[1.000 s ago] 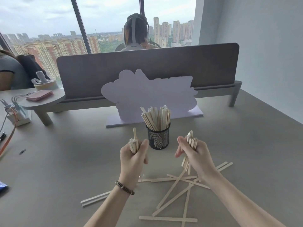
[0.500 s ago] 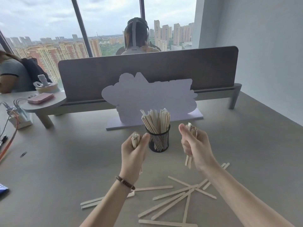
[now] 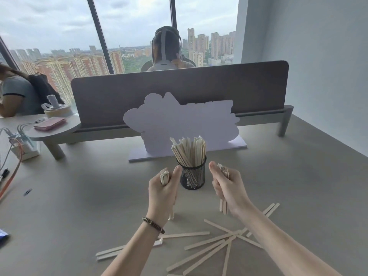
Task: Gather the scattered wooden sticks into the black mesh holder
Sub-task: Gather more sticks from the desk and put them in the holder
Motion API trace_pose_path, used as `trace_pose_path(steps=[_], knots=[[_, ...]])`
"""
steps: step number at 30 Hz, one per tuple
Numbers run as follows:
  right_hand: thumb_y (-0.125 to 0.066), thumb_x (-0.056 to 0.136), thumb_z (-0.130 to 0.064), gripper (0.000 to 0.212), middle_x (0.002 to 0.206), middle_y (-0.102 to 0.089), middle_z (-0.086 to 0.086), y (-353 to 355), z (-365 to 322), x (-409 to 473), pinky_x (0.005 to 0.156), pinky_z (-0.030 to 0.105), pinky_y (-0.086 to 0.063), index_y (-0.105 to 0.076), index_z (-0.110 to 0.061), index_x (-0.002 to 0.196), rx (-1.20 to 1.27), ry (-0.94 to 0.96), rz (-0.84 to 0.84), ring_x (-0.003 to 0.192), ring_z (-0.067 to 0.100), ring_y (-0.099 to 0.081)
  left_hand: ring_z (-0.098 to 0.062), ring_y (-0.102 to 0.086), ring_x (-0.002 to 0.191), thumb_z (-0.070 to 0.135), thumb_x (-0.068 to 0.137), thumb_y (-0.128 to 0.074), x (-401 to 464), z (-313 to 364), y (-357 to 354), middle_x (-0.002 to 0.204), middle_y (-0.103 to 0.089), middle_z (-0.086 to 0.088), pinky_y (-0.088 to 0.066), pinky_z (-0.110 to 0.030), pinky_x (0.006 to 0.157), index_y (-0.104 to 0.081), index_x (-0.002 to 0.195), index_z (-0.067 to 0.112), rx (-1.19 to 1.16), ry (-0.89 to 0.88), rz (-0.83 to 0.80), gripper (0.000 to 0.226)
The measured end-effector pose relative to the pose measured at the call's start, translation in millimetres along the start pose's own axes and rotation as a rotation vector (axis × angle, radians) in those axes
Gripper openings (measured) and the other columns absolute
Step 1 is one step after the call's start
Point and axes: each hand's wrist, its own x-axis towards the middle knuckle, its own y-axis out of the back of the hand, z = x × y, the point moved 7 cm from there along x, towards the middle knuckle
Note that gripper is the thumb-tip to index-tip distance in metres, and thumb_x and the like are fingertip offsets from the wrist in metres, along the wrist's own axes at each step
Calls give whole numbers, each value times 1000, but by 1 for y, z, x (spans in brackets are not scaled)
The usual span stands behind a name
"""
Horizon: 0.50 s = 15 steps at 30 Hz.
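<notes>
The black mesh holder (image 3: 192,177) stands on the grey table, packed with upright wooden sticks (image 3: 189,150). My left hand (image 3: 163,193) is just left of the holder, fisted around a vertical bundle of sticks (image 3: 164,177). Just right of the holder, my right hand (image 3: 229,189) grips another bundle (image 3: 223,206) whose ends stick out above and below the fist. Several loose sticks (image 3: 211,248) lie scattered on the table in front of me, under my forearms.
A white cut-out sign (image 3: 179,124) stands behind the holder, in front of a grey desk divider (image 3: 179,92). At the left are a white device with cables (image 3: 20,144) and a pink phone (image 3: 49,123). Two people sit beyond the divider.
Both hands, each with its bundle, have risen off the scattered pile and moved forward to either side of the holder. The bundles' upper ends now sit lower in the fists.
</notes>
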Motion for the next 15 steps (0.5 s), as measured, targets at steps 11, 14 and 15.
trace_pose_path(steps=[11, 14, 15], knots=[[-37, 105, -35, 36, 64, -47, 9, 19, 0, -16, 61, 35, -38, -40, -9, 79, -392, 169, -108, 57, 29, -44, -16, -40, 63, 37, 101, -33, -18, -4, 19, 68, -42, -4, -38, -26, 63, -40, 78, 8, 247, -111, -128, 37], [-39, 104, -37, 38, 77, -51, 2, 37, -5, -16, 75, 25, -39, -46, -12, 76, -678, 260, -59, 77, 15, -52, -17, -43, 82, 33, 103, -32, -22, 5, 28, 82, -41, 0, -37, -22, 78, -41, 81, 17, 508, -213, -245, 29], [-41, 103, -37, 36, 80, -51, -1, 43, -7, -15, 79, 22, -38, -48, -15, 75, -732, 277, -35, 81, 12, -53, -18, -44, 86, 32, 103, -33, -21, 6, 32, 84, -41, 0, -36, -24, 80, -41, 82, 16, 575, -231, -274, 28]])
